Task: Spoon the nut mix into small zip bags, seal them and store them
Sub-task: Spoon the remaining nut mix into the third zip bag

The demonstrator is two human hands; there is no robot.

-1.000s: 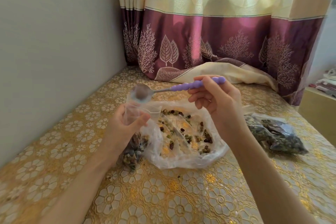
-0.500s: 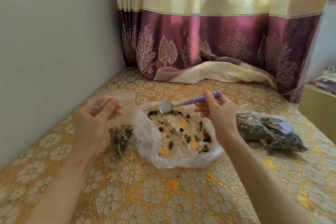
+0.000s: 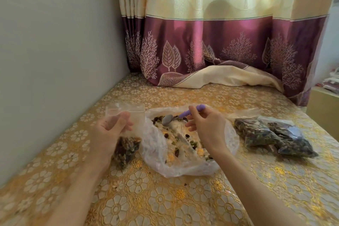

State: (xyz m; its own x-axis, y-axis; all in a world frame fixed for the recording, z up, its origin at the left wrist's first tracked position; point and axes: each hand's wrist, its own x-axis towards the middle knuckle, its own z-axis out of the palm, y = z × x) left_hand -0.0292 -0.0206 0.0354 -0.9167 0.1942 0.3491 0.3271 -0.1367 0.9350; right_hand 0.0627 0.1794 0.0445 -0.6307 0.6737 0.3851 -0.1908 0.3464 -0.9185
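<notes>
My left hand (image 3: 110,132) holds a small clear zip bag (image 3: 126,145) upright by its upper part; nut mix fills its lower half and its top stands open. My right hand (image 3: 205,130) pinches the purple handle of a spoon (image 3: 183,114), whose metal bowl dips into the nut mix at the far edge of a large crumpled clear bag (image 3: 183,163) spread on the table. Only scattered nuts and raisins lie in that large bag. Two filled zip bags (image 3: 271,135) lie to the right.
A table with a gold floral cloth (image 3: 165,200) fills the foreground. A grey wall runs along the left. A purple and cream curtain (image 3: 211,46) hangs at the back, its hem lying on the table. A cabinet edge shows at far right.
The spoon left the small bag's mouth and came down into the large bag. My left hand drew the small bag away to the left and lowered it.
</notes>
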